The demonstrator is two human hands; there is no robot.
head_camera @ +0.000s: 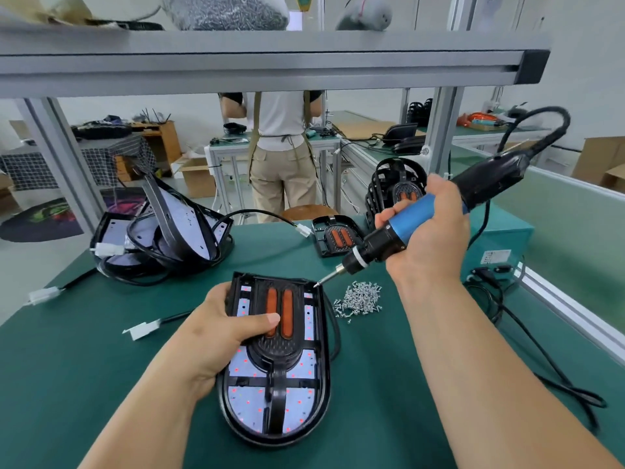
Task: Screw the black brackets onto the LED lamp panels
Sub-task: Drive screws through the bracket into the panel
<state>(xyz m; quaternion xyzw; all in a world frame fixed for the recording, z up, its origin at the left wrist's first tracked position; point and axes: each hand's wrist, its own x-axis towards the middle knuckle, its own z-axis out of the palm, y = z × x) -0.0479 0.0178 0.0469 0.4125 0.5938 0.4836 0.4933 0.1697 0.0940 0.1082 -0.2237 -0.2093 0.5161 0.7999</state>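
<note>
An LED lamp panel (241, 399) with a white board and red dots lies on the green table in front of me. A black bracket (278, 374) with two orange strips sits on top of it. My left hand (220, 333) grips the panel's left edge, thumb pressing on the bracket. My right hand (429, 228) holds a blue and black electric screwdriver (389, 238). Its bit tip is at the panel's upper right corner. A pile of small silver screws (360, 297) lies just right of the panel.
Loose lamp panels with black cables (162, 238) are heaped at the left. A panel with bracket (334, 235) and a stack of assembled ones (395, 187) stand behind. A teal box (500, 238) sits right. White connectors (143, 330) lie on the table. A person stands beyond.
</note>
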